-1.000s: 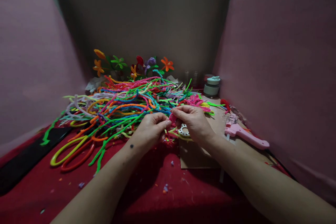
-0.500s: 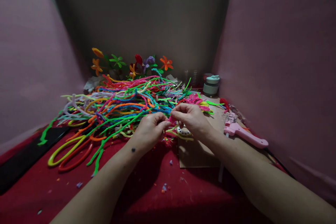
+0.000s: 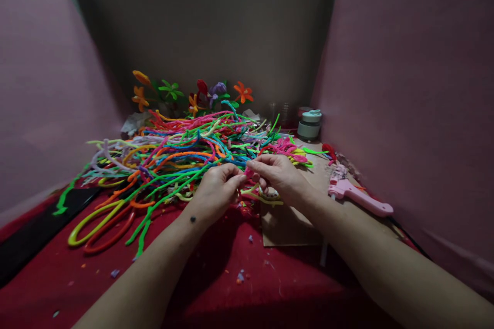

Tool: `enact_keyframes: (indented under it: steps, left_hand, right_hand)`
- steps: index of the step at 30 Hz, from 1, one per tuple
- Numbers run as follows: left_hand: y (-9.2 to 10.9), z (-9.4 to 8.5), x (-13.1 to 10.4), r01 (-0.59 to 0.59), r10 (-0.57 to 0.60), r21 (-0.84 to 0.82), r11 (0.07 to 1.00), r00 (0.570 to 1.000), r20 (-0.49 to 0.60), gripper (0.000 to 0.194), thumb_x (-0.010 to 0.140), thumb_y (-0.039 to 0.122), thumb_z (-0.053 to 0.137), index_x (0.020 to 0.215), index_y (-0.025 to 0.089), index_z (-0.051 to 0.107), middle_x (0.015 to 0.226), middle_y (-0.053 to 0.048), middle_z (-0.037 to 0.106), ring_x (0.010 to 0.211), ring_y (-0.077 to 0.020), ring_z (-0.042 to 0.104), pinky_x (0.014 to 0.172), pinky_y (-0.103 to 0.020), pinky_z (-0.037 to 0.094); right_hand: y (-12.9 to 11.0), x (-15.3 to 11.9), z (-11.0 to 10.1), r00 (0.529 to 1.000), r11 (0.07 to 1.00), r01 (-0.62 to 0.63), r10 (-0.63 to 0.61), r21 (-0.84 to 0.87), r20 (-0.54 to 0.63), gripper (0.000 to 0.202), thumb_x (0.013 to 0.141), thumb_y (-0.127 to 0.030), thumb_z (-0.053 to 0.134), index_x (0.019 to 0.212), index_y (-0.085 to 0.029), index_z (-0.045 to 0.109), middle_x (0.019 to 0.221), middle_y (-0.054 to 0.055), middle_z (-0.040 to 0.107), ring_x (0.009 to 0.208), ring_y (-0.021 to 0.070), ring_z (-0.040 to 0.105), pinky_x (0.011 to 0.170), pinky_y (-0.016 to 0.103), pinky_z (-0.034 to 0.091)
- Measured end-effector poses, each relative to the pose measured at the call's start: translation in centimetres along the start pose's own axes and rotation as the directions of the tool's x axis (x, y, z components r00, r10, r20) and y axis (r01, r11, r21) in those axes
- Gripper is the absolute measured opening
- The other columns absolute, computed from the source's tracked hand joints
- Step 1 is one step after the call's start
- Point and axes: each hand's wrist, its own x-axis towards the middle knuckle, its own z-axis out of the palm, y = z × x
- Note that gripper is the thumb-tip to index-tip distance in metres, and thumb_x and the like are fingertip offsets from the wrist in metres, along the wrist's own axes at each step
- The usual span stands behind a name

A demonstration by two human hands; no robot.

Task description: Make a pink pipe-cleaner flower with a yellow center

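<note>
Left hand (image 3: 214, 187) and right hand (image 3: 283, 177) meet over the near edge of the stem pile (image 3: 181, 136); a small fuzzy pink piece (image 3: 249, 171) sits between their fingertips. Grip: both closed in a thumb-and-finger pinch on the pink piece. Its exact shape and how much each hand covers: cannot tell, fingers hide most of it.

Handling, as judgement: pinch lightly, since fuzz flattens easily; hold one side steady and let the other hand make small turns or bends. Thumbs close together give better control; hard tugging could kink the piece or pull fuzz loose. Lifting the work a little off the pile would help keep loose strands from snagging. Light is dim, so tilting the piece out of the hands' shadow should help.

Around: cardboard (image 3: 287, 231) partly under right hand and forearm, on the red-covered surface (image 3: 270, 288). Pink glue gun (image 3: 360, 198) lies to the right, apart from both hands; lidded cup (image 3: 309, 124) behind the cardboard. Fuzzy flowers (image 3: 243, 91) stand behind the pile.

Text: no brand, label or writing readable on cup, glue gun or cardboard.
</note>
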Motion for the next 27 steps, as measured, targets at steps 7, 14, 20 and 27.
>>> enact_keyframes:
  steps: [7,14,20,27]
  left_hand:
    - [0.2,-0.1,-0.1,0.071,-0.067,-0.123,0.99,0.997,0.038,0.019,0.073,0.026,0.054,0.058,0.017,0.047,0.036,0.008,0.043,0.031,-0.0044,0.034,0.033,-0.015,0.024]
    - [0.1,0.0,0.1,0.146,-0.142,-0.071,0.987,0.988,0.055,0.023,0.074,0.028,0.053,0.054,0.016,0.047,0.032,0.008,0.04,0.027,-0.0039,0.031,0.031,-0.016,0.021]
    - [0.7,0.0,-0.2,0.148,-0.14,-0.174,0.974,0.988,0.057,0.021,0.072,0.027,0.056,0.056,0.016,0.047,0.034,0.007,0.044,0.027,-0.0047,0.034,0.032,-0.016,0.024]
    - [0.3,-0.6,0.0,0.135,-0.101,-0.286,0.949,0.986,0.133,0.022,0.072,0.033,0.06,0.063,0.014,0.052,0.038,0.005,0.047,0.032,-0.0047,0.035,0.034,-0.016,0.025]
  right_hand:
    - [-0.4,-0.4,0.3,0.998,0.999,0.031,-0.032,-0.014,-0.046,0.02,0.066,-0.027,0.063,0.053,-0.012,0.06,0.045,-0.004,0.051,0.042,0.0056,0.039,0.042,0.021,0.027]
    - [0.2,-0.6,0.9,0.921,0.874,0.309,-0.374,-0.376,-0.112,0.016,0.07,-0.02,0.058,0.057,-0.016,0.065,0.055,0.0,0.059,0.056,0.0104,0.049,0.055,0.023,0.035]
    - [-0.6,-0.8,0.9,0.973,0.977,0.193,-0.203,-0.095,-0.108,0.023,0.073,-0.027,0.056,0.056,-0.014,0.061,0.047,-0.004,0.049,0.044,0.0061,0.038,0.047,0.021,0.031]
    - [-0.6,-0.8,0.9,0.993,0.987,0.116,-0.114,0.108,-0.027,0.025,0.073,-0.033,0.059,0.057,-0.014,0.058,0.046,-0.005,0.048,0.04,0.0051,0.037,0.04,0.02,0.026]
